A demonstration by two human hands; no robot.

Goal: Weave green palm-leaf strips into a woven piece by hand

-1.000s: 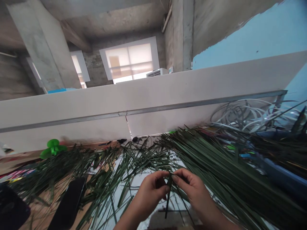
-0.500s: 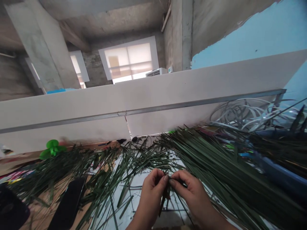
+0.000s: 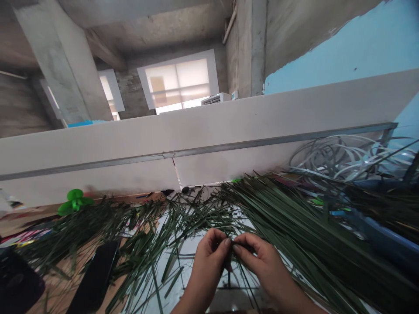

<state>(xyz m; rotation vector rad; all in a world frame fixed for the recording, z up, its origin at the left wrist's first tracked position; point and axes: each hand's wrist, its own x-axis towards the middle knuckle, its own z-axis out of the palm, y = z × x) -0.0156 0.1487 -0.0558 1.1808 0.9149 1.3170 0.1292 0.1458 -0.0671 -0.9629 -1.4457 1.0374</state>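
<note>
My left hand (image 3: 209,257) is closed in a pinch at the lower middle of the view, on a dark green leaf piece (image 3: 228,261) whose end hangs below the fingertips. Just right of it, my right hand (image 3: 258,255) pinches the same dark piece, thumb and forefinger together. The two sets of fingertips nearly touch. Behind and left of the hands, cut green leaf strips (image 3: 170,235) lie scattered over a white surface (image 3: 190,246). A large bundle of long green leaves (image 3: 294,218) stretches along the right side.
At the left lie a black phone (image 3: 94,277), a dark object (image 3: 18,281) and a green three-lobed item (image 3: 74,202). A blue basin (image 3: 386,231) and coiled white strips (image 3: 340,157) are at the right. A pale partition (image 3: 209,126) runs behind the table.
The view has shifted slightly. Both hands stay pinched together, and the leaf ends hanging below them have changed position.
</note>
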